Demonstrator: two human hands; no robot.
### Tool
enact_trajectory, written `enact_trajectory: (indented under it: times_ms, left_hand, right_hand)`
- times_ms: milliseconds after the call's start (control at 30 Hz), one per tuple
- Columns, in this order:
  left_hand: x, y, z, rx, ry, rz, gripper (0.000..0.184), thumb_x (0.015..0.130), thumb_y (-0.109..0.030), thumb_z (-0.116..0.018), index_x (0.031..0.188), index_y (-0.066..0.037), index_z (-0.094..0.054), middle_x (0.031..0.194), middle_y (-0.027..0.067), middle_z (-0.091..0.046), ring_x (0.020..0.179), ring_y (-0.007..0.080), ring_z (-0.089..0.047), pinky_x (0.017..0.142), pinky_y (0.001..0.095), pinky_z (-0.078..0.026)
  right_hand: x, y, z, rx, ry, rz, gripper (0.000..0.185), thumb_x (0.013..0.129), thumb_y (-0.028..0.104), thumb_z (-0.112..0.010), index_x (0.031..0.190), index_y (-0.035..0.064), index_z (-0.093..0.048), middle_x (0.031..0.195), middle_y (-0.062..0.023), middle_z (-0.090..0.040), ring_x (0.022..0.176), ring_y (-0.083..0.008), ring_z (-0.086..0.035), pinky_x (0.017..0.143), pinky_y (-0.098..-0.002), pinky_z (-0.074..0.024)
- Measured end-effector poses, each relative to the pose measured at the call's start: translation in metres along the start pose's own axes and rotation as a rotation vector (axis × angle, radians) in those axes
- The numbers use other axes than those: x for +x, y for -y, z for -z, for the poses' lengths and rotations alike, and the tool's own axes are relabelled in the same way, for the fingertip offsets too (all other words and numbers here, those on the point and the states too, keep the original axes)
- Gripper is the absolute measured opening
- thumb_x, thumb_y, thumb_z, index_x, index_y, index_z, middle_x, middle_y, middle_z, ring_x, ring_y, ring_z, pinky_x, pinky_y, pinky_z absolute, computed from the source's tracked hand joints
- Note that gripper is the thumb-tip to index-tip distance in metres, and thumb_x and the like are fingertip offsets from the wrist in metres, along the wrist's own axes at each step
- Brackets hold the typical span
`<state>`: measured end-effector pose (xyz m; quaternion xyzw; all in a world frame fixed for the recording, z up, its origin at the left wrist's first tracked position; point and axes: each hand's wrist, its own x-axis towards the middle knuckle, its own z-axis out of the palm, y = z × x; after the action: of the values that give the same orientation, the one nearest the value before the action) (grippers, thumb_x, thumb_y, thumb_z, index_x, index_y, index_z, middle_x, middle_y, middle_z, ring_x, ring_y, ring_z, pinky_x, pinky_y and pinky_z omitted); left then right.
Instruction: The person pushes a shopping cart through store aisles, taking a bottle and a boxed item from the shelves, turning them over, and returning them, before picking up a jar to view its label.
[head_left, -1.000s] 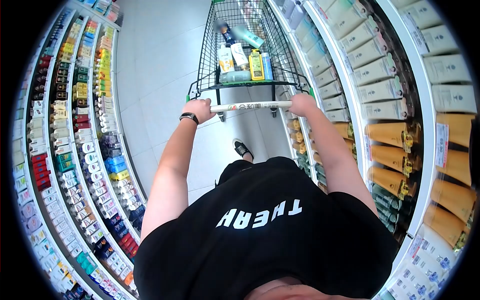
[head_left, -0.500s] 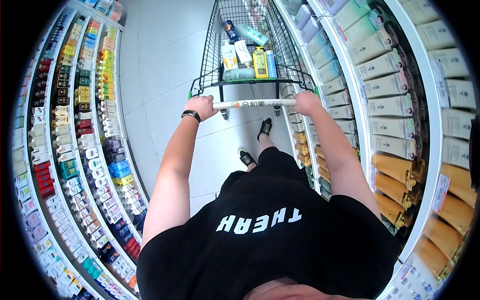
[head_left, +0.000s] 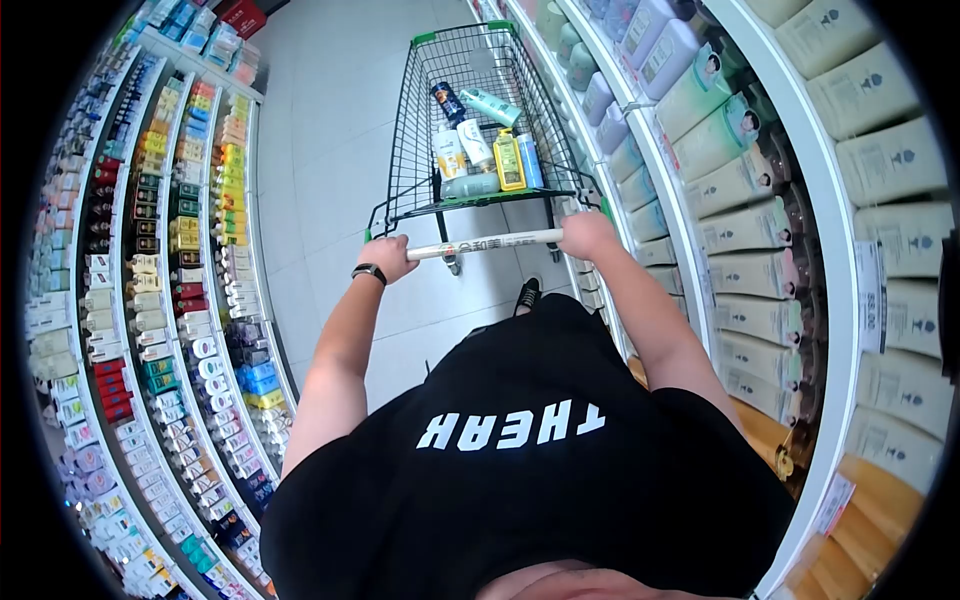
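My left hand (head_left: 392, 258), with a dark band on its wrist, is wrapped round the left end of the white cart handle (head_left: 485, 244). Round the handle's right end my right hand (head_left: 588, 236) is closed. Ahead of both hands stands the black wire shopping cart (head_left: 425, 110) with green corners. Several bottles lie or stand in its near part: a yellow bottle (head_left: 509, 162), a blue and white one (head_left: 530, 161), a white and orange pump bottle (head_left: 449, 156), a teal bottle (head_left: 490, 107), a dark blue one (head_left: 447, 100) and a grey-green one (head_left: 470, 186) lying flat.
Shelves of small bottles and boxes (head_left: 190, 230) curve along the left. Close on the right, a shelf holds rows of pale tubes (head_left: 760, 240) and lilac bottles (head_left: 665, 55). Pale tiled floor (head_left: 320, 150) runs between. A red box (head_left: 243, 17) sits at the far left end.
The cart and both hands appear slightly lower and farther left in view. More of the cart's far end shows. Shelf goods have shifted downward in view, and only one shoe is visible now.
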<state>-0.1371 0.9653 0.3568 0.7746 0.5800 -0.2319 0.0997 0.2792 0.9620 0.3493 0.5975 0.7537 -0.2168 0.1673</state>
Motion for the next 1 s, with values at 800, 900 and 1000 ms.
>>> enact_trajectory:
  times_ms: [800,900,1000]
  left_hand:
    - [0.093,0.071,0.046,0.015,0.010,0.023,0.040,0.088,-0.048,-0.065,0.103,-0.011,-0.067,0.097,0.0094,-0.075,0.093,0.0277,-0.073,0.081,0.0429,-0.059]
    - [0.112,0.087,0.052,0.032,0.004,0.011,0.039,0.088,-0.048,-0.065,0.103,-0.011,-0.066,0.096,0.0093,-0.075,0.092,0.0279,-0.073,0.081,0.0427,-0.059]
    - [0.131,0.099,0.065,0.029,0.028,0.022,0.039,0.088,-0.048,-0.065,0.102,-0.011,-0.066,0.095,0.0094,-0.075,0.091,0.0285,-0.073,0.080,0.0428,-0.059]
  right_hand:
    - [0.103,0.008,0.074,0.050,-0.001,0.024,0.029,0.085,0.028,-0.065,0.106,0.0137,-0.078,0.104,-0.0111,-0.078,0.097,-0.0296,-0.075,0.084,-0.0439,-0.0596]
    - [0.122,0.013,0.078,0.061,-0.004,0.019,0.029,0.085,0.028,-0.065,0.106,0.0130,-0.078,0.105,-0.0118,-0.078,0.097,-0.0298,-0.075,0.084,-0.0438,-0.0596]
    - [0.136,0.017,0.094,0.067,-0.002,0.013,0.030,0.085,0.028,-0.065,0.107,0.0128,-0.078,0.105,-0.0123,-0.078,0.097,-0.0299,-0.075,0.084,-0.0437,-0.0597]
